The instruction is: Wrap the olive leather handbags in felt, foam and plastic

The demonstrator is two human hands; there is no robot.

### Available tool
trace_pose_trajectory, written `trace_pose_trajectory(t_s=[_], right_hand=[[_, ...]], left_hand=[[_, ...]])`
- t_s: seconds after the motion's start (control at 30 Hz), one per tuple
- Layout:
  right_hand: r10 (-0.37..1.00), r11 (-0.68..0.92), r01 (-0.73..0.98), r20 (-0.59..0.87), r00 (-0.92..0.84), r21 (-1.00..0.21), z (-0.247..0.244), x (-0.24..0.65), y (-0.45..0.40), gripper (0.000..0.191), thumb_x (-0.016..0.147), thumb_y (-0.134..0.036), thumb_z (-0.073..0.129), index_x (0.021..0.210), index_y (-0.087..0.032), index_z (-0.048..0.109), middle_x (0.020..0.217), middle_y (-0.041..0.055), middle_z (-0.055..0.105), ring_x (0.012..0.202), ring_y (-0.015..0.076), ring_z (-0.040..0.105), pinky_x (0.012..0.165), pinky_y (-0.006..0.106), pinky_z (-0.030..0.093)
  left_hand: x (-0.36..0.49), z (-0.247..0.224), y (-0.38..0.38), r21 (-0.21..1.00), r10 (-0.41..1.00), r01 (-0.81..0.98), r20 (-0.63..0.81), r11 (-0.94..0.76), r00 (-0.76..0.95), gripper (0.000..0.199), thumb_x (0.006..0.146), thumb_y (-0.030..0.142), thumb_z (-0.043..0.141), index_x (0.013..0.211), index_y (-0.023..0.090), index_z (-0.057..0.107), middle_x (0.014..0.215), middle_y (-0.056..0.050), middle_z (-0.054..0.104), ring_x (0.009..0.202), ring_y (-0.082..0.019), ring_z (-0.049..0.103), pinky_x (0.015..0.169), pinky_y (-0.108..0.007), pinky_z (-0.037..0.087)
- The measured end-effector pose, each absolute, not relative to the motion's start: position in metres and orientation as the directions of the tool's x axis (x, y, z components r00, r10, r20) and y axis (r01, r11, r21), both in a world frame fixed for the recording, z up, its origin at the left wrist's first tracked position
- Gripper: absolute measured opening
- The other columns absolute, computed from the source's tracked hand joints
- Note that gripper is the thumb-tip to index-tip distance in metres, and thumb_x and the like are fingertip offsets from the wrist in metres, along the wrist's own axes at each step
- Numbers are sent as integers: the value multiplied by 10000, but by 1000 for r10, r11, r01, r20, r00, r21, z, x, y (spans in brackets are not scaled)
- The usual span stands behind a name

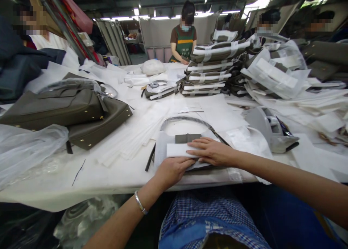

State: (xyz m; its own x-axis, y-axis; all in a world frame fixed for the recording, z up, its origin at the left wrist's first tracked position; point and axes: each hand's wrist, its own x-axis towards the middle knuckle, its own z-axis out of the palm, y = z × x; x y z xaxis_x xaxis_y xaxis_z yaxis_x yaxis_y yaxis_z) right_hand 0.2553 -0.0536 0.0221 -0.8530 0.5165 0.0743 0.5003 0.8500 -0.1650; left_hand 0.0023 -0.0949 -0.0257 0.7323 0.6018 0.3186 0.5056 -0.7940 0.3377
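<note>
The person's right hand (213, 152) lies open, fingers outstretched over a white foam strip (176, 150), while the left hand (172, 173), fingers also extended rather than clenched, rests along the strip's lower edge. Beneath the strip, a dark bag (181, 138) lies at the bench's (106, 176) near edge, its handle (187, 118) arching away; a tape dispenser (268, 127) sits to the right, and a stack of bags (209, 77) rises farther back.

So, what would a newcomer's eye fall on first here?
Probably the right hand, lying across a white strip on a bag in the near centre, with the left hand beside it. Then the stack of wrapped bags beyond, right of centre, and the large olive bags on the left.
</note>
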Motion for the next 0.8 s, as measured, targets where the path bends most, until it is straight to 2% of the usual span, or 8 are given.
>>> trace_pose_trajectory(t_s=[0.13,0.23,0.3,0.4,0.5,0.63,0.7,0.8], right_hand=[[484,862,464,56,-874,-203,8,260,-56,504,992,-382,496,1486,-334,410,1561,72,389,1452,317,310,1143,595,274],[472,866,447,70,-879,-225,4,261,-57,492,987,-333,514,1471,-357,427,1562,58,388,1456,314,306,1148,604,256],[477,862,451,68,-876,-230,2,261,-58,498,980,-301,526,1465,-364,433,1556,54,397,1455,318,307,1145,616,252],[472,866,446,75,-879,-225,-1,260,-58,506,970,-268,536,1460,-352,444,1549,52,409,1461,317,293,1143,615,259],[431,891,414,63,-900,-188,2,258,-55,464,961,-258,539,1424,-278,505,1516,84,458,1439,325,329,1127,584,312],[374,923,362,88,-923,-129,13,251,-49,416,950,-245,546,1366,-263,563,1455,94,519,1349,300,449,1069,489,401],[374,926,363,116,-920,-107,15,247,-48,389,948,-244,547,1333,-277,589,1420,84,553,1299,292,492,1031,469,431],[395,919,392,141,-908,-54,8,244,-50,409,911,-237,596,1319,-258,597,1368,101,597,1283,316,504,1011,500,440]], left_hand=[[-2,-29,-97,287,551,475,327,-832,768,425,919,83,503,1313,225,569,1248,-47,685,1068,-202,685,893,-319,585],[-2,-29,-103,294,503,410,447,-864,740,401,920,93,490,1299,191,574,1143,-73,726,1017,-192,705,864,-306,597],[1,-23,-109,340,528,403,550,-849,647,394,931,108,488,1310,187,560,1107,-78,736,990,-175,712,852,-280,599],[13,-9,-117,408,588,427,620,-807,519,419,948,109,485,1355,202,523,1226,-79,691,1097,-164,672,939,-267,568],[26,-1,-114,440,677,520,556,-732,482,419,973,187,500,1391,213,493,1376,-93,592,1269,-207,565,1067,-351,500],[29,-14,-102,303,728,675,436,-673,530,580,972,349,535,1497,196,341,1481,-156,477,1345,-290,486,1086,-492,467],[25,-26,-98,226,719,704,425,-673,550,623,977,360,521,1525,185,282,1501,-169,447,1361,-295,466,1098,-505,447],[20,-36,-98,149,676,703,467,-696,570,626,993,341,482,1549,205,227,1516,-153,432,1354,-279,476,1106,-479,439]])
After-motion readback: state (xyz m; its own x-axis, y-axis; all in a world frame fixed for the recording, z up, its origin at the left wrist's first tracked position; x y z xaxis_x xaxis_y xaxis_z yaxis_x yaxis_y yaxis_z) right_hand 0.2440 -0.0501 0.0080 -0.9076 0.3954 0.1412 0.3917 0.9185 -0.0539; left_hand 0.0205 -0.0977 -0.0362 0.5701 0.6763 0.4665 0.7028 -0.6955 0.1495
